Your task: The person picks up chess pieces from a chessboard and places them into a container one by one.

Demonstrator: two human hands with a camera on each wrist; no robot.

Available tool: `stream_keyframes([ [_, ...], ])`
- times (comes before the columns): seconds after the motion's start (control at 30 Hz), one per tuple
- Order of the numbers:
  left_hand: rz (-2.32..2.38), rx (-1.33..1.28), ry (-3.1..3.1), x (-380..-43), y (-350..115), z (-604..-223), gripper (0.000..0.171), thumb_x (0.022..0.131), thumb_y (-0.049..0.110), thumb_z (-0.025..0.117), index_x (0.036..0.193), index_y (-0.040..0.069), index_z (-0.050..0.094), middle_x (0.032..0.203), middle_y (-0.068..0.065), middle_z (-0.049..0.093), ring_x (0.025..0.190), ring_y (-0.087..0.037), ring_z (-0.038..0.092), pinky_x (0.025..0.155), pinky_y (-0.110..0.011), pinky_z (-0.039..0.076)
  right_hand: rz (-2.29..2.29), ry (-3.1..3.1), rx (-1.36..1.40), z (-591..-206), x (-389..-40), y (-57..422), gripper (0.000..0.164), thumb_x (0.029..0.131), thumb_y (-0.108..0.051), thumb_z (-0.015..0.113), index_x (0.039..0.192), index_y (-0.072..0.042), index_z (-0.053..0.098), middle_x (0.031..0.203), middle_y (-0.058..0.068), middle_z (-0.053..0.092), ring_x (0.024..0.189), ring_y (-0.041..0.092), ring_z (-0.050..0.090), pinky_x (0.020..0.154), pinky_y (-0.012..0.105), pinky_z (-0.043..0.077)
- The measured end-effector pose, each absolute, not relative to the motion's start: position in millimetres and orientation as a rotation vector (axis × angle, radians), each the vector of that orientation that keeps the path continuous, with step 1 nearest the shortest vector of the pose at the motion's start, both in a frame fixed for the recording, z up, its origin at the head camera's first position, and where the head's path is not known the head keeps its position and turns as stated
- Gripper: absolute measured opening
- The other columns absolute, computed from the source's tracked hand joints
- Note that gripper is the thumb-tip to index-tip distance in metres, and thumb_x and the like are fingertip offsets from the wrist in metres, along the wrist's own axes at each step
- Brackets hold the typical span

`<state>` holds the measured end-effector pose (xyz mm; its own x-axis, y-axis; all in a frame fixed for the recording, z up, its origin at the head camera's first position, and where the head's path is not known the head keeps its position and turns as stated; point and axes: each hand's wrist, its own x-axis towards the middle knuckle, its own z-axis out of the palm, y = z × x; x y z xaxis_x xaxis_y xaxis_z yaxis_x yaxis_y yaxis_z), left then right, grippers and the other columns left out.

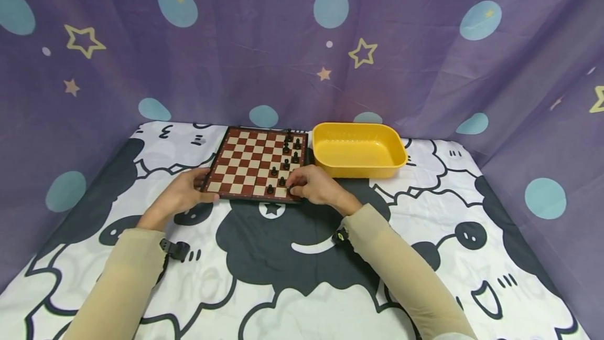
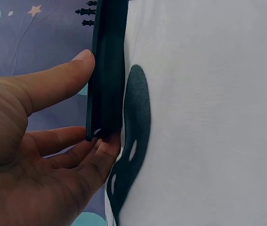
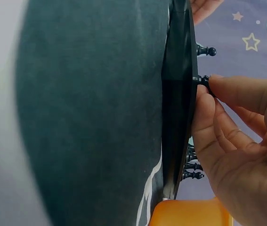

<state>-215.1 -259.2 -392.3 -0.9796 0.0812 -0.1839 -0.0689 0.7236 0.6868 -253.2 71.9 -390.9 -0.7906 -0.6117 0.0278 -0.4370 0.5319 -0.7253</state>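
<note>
Two beige sleeves (image 1: 401,272), near side, one left, one right; a dark wrist device (image 1: 179,251) below the left cuff, another at the right.
Printed cloth (image 1: 198,298), white and dark grey with cartoon figures, spread under everything.
Left hand (image 1: 181,191): grip closed about the near left corner of the chessboard (image 1: 240,159), thumb on the upper rim, fingers beneath.
Right hand (image 1: 317,185): grip narrow, thumb and fingers pinching one black chess piece (image 3: 201,80) at the board's near right corner, its base at the playing surface.
Chessboard: red-brown and cream squares, dark frame, lying open.
Other black pieces (image 1: 286,164): several, upright, all on its right half.
Yellow tray (image 1: 360,172): right of the board's far part.
Purple curtain (image 1: 245,56), far side: stars, blue ovals.
</note>
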Motion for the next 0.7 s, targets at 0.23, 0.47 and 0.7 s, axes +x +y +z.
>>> stream_keyframes([
  [0.23,1.112,0.036,2.727,-215.3,-258.1,-394.5,0.089,0.080,0.021,0.077,0.146,-0.008,0.024,0.129,-0.031,0.047,0.115,-0.042,0.049,0.093,-0.053,0.043,-1.088,2.549,-0.894,-392.0,-253.2,71.9,0.013,0.090,-0.006,0.064,0.099,-0.013,0.070,0.091,-0.002,0.068,0.071,0.011,0.062,0.062,0.028,0.050],
  [0.47,1.118,0.049,2.732,-214.7,-258.5,-394.8,0.088,0.080,0.020,0.078,0.146,-0.008,0.026,0.128,-0.031,0.049,0.113,-0.041,0.050,0.092,-0.052,0.044,-1.063,2.568,-0.921,-391.4,-252.5,70.8,0.012,0.089,-0.005,0.065,0.098,-0.012,0.070,0.089,-0.002,0.068,0.071,0.010,0.062,0.065,0.027,0.050],
  [0.7,1.113,0.044,2.737,-213.9,-258.6,-393.2,0.089,0.080,0.021,0.078,0.146,-0.009,0.025,0.128,-0.032,0.048,0.114,-0.042,0.049,0.092,-0.052,0.044,-1.036,2.610,-0.945,-391.3,-252.8,69.3,0.012,0.089,-0.005,0.065,0.098,-0.012,0.070,0.089,-0.002,0.068,0.071,0.008,0.061,0.067,0.027,0.051],
])
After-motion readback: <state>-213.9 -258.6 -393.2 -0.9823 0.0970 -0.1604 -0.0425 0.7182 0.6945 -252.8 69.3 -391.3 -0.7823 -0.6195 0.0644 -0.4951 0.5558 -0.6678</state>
